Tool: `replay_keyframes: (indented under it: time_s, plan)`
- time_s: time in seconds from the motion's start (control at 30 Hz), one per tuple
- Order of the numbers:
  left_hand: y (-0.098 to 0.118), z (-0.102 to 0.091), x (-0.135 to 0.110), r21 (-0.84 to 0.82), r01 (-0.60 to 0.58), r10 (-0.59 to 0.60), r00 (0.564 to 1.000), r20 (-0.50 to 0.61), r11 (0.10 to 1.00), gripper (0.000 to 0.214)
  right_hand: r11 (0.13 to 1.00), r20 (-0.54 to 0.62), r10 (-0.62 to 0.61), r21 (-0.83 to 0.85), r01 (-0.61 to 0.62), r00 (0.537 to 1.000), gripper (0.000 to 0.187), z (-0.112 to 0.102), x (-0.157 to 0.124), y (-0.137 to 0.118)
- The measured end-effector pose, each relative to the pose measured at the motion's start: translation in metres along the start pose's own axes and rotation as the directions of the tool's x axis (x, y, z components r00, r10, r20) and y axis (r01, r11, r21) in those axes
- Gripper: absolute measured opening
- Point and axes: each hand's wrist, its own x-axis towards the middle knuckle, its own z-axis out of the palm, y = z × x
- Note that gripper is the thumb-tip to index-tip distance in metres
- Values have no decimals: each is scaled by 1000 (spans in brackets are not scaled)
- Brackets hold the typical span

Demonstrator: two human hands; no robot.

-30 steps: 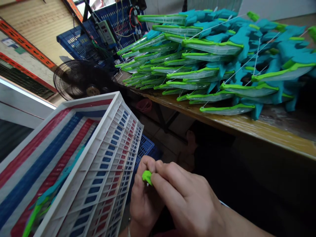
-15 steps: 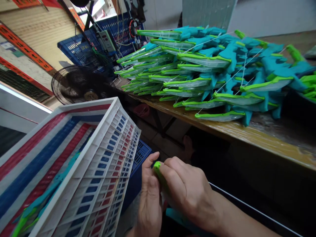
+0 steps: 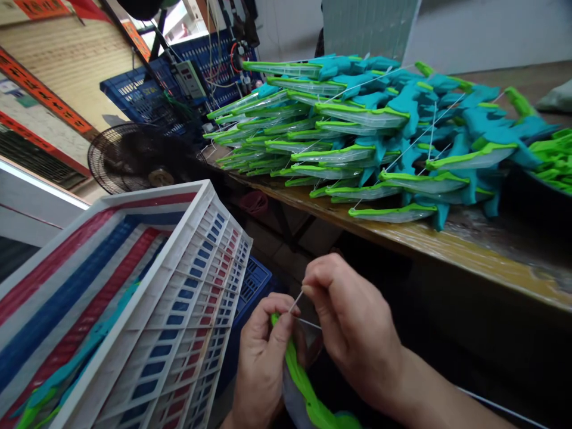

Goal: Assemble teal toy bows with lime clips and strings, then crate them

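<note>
My left hand [image 3: 268,357] is closed around the tip of a green plastic toy bow [image 3: 304,384] with a greyish translucent side, its thumb and index finger pressed near the end. Beside it, my right hand [image 3: 357,328] pinches a thin white string [image 3: 296,301] and holds it taut from the bow's tip. More string [image 3: 500,408] shows beyond my right forearm. The lower end of the bow runs out of the picture at the bottom, so its middle is hidden.
Teal and green toy bows [image 3: 370,113] lie piled on a wooden table [image 3: 473,259]. To the left stands a white plastic crate [image 3: 196,238] lined with striped cloth, teal and green pieces [image 3: 84,357] inside. A black fan [image 3: 143,158] and blue crates [image 3: 252,286] stand beyond it.
My right hand has come off the bow's tip, moved up and right, and now pulls on the string. My left hand's fingers have closed over the tip, and more of the bow shows.
</note>
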Motion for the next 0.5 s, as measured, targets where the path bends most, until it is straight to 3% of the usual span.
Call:
replay_keyframes:
  time_s: [0.2,0.27,0.33,0.37,0.43,0.5]
  plan:
    - [-13,-3,0,-12,44,-43,998,36,999,16,997,168,-30,69,18,985,21,15,-24,1]
    - [-15,-5,-3,-14,32,-31,997,65,999,14,988,206,45,135,-74,978,22,14,-24,1]
    - [-16,-5,-5,-36,34,-30,995,91,999,12,923,241,213,267,-276,947,15,12,-24,3]
    - [-16,-5,-5,-48,40,-35,994,100,998,10,837,283,325,358,-414,902,10,12,-24,4]
    - [-14,-4,-6,-67,55,-47,993,107,996,9,535,437,508,516,-670,742,13,12,-26,8]
    - [-13,-4,-5,-76,51,-42,993,113,996,11,230,601,548,560,-796,581,26,14,-28,12]
